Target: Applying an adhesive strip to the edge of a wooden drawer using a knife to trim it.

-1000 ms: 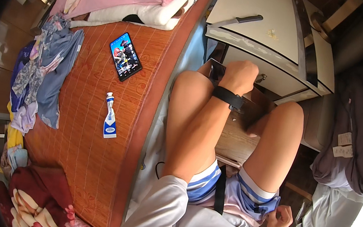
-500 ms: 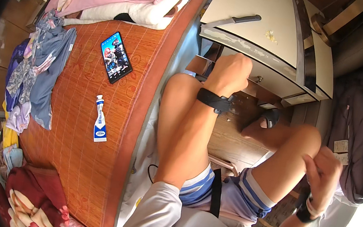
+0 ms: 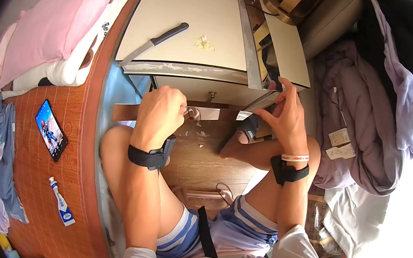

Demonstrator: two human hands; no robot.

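My left hand (image 3: 160,109) is closed in a fist above my left knee, in front of the cream cabinet (image 3: 203,2). Anything inside its fingers is hidden. Beyond my right knee, my right hand (image 3: 288,118) is raised with thumb and fingers apart, near the cabinet's front right corner, and nothing shows between them. Both wrists wear black straps. A knife (image 3: 155,43) with a black handle lies on the cabinet top, its blade reaching the front left corner. Beside it is a small heap of pale yellowish scraps (image 3: 204,44).
Left of me, an orange-brown mat (image 3: 82,164) bears a lit phone (image 3: 51,130) and a white-and-blue tube (image 3: 61,201). A pink pillow (image 3: 68,20) lies farther back. Dark clothes (image 3: 362,108) are heaped at the right. Small pale bits (image 3: 201,133) lie on the wooden floor.
My view has turned, so the cabinet sits more centrally. My right hand has risen from beside my right knee toward the cabinet, its fingers spreading. My left hand stays closed.
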